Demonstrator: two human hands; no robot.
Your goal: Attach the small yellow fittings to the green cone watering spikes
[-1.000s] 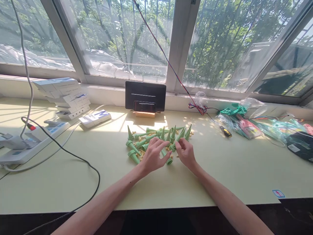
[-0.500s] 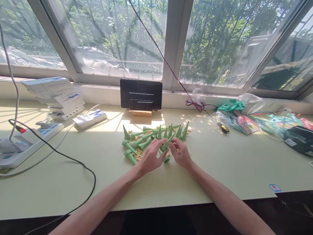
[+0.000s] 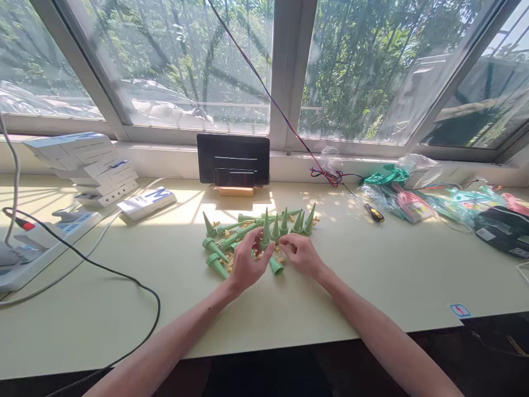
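Note:
My left hand (image 3: 251, 263) has its thumb and fingers round the base of a green plastic plant-watering spike (image 3: 265, 236), which points upward. Just right of it, my right hand (image 3: 303, 255) has its fingertips pinched together by small tan pieces (image 3: 281, 257); whatever sits between them is too small to make out. Behind my hands more spikes stand tip up, such as one green spike (image 3: 308, 221). Others lie on their sides, among them a capped spike (image 3: 216, 264) at the left. A green tube end (image 3: 276, 267) lies between my hands, its opening facing me.
A tablet (image 3: 233, 151) and a phone stand on a wooden holder at the back. Stacked white boxes (image 3: 95, 160), a power strip (image 3: 78, 226) and a black cable (image 3: 124, 275) lie left. To the right are a yellow-black tool (image 3: 374, 213), plastic bags (image 3: 413, 204) and a black pouch (image 3: 504, 231).
The spike held tilted between both hands is now upright and lower, in my left hand alone. My right hand has drawn away from it, down toward the tan pieces. The view has shifted slightly.

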